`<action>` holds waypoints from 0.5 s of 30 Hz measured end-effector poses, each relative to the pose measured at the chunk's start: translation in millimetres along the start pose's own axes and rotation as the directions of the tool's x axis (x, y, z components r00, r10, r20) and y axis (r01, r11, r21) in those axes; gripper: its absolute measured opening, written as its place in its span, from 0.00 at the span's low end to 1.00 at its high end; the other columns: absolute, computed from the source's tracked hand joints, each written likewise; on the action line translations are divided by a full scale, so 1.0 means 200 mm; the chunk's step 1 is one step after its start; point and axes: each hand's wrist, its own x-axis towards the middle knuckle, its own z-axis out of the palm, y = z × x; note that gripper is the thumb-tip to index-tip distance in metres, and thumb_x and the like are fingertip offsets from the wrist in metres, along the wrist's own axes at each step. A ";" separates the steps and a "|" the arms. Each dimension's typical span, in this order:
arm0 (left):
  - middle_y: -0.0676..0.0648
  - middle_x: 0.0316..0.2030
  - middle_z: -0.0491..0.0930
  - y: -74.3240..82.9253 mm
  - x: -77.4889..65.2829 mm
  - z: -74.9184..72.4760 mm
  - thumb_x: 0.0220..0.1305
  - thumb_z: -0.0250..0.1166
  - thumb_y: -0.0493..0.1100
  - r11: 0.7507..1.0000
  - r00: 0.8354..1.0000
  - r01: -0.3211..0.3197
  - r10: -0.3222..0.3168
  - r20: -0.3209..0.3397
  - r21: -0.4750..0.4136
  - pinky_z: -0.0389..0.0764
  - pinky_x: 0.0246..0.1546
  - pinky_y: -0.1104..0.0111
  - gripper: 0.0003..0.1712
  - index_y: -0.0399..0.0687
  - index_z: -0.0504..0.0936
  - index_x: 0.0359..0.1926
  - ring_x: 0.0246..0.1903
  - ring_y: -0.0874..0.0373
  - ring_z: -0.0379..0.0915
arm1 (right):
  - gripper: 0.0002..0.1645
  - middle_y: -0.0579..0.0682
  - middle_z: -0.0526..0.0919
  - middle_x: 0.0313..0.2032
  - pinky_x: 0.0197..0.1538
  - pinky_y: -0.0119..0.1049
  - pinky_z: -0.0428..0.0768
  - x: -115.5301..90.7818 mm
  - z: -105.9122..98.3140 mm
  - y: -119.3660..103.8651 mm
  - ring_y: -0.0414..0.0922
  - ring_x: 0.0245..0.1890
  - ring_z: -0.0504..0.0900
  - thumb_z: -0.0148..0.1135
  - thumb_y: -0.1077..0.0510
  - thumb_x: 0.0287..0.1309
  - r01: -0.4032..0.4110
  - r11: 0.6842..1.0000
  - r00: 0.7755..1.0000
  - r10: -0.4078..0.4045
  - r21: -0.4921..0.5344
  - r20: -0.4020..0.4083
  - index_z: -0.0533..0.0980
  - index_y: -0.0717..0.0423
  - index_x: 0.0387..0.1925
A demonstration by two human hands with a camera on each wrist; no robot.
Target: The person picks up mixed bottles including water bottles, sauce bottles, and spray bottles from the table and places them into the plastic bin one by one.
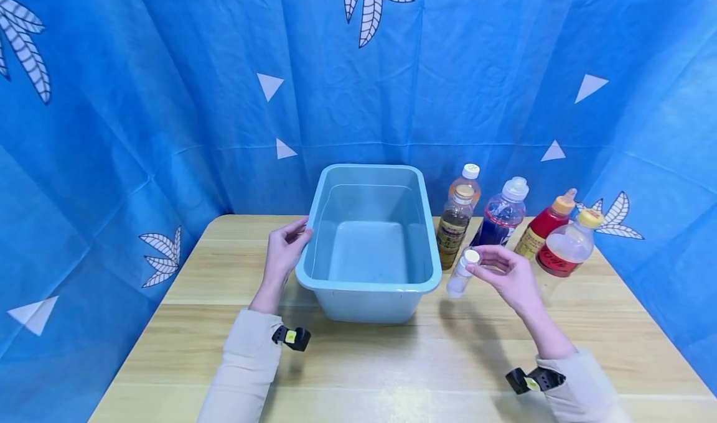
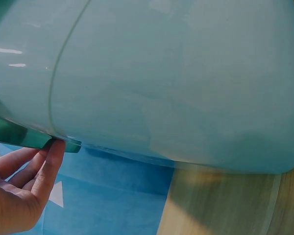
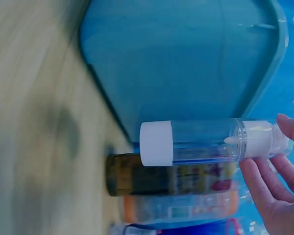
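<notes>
A light blue plastic tub (image 1: 366,285) stands near the table's back edge. My left hand (image 1: 282,252) grips its left rim, and the left wrist view shows the fingers (image 2: 50,169) up against the underside of that rim. Just off the tub's right front corner, my right hand (image 1: 508,277) pinches a small clear bottle (image 1: 458,282) by its white top. The bottle tilts slightly in the head view, over the tabletop. Seen from the right wrist, it has a white band at its base (image 3: 156,143) and a clear body, with the fingertips around the top end.
Right of the tub stand a brown-liquid bottle (image 1: 451,233), an orange bottle (image 1: 466,190) behind it, a dark blue bottle (image 1: 498,221), a red squeeze bottle (image 1: 542,231) and a yellow-capped bottle (image 1: 566,249). A blue curtain (image 1: 358,112) hangs behind the wooden table (image 1: 358,373).
</notes>
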 end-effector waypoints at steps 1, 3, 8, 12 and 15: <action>0.39 0.46 0.75 0.00 0.00 0.00 0.60 0.57 0.39 1.000 1.000 0.004 -0.004 -0.001 0.002 0.74 0.46 0.65 0.21 0.39 0.73 0.54 0.44 0.51 0.73 | 0.20 0.57 0.80 0.35 0.36 0.22 0.76 0.00 -0.01 -0.02 0.32 0.33 0.78 0.65 0.66 0.45 -0.002 1.000 1.000 0.002 -0.011 0.002 0.75 0.67 0.43; 0.38 0.46 0.75 0.00 0.00 0.00 0.60 0.57 0.39 1.000 1.000 0.004 -0.004 -0.003 0.004 0.74 0.46 0.65 0.21 0.39 0.72 0.54 0.44 0.51 0.73 | 0.19 0.55 0.80 0.35 0.36 0.23 0.76 0.00 -0.02 -0.06 0.32 0.33 0.78 0.66 0.64 0.45 -0.003 0.999 1.000 0.003 -0.039 0.007 0.75 0.65 0.43; 0.38 0.45 0.76 -0.01 0.00 0.00 0.59 0.58 0.39 1.000 1.000 0.011 -0.011 -0.005 0.000 0.75 0.45 0.66 0.20 0.39 0.73 0.54 0.43 0.51 0.73 | 0.19 0.54 0.80 0.35 0.35 0.24 0.77 0.01 -0.04 -0.17 0.33 0.32 0.78 0.66 0.61 0.45 0.003 0.996 1.000 -0.002 -0.092 0.008 0.75 0.63 0.42; 0.39 0.46 0.76 0.00 0.00 0.00 0.59 0.58 0.39 1.000 1.000 0.011 -0.011 -0.003 0.001 0.74 0.45 0.65 0.21 0.39 0.73 0.54 0.43 0.51 0.73 | 0.20 0.49 0.81 0.35 0.35 0.25 0.77 0.03 -0.06 -0.24 0.33 0.33 0.78 0.67 0.60 0.45 0.006 0.996 1.000 -0.005 -0.090 0.020 0.75 0.62 0.42; 0.39 0.46 0.76 0.00 0.00 0.00 0.59 0.58 0.39 1.000 1.000 0.004 -0.004 -0.001 0.002 0.74 0.45 0.66 0.21 0.39 0.73 0.54 0.43 0.51 0.73 | 0.20 0.45 0.81 0.35 0.35 0.26 0.78 0.04 -0.07 -0.29 0.34 0.34 0.78 0.67 0.61 0.45 0.014 0.997 0.999 -0.012 -0.074 0.031 0.75 0.62 0.43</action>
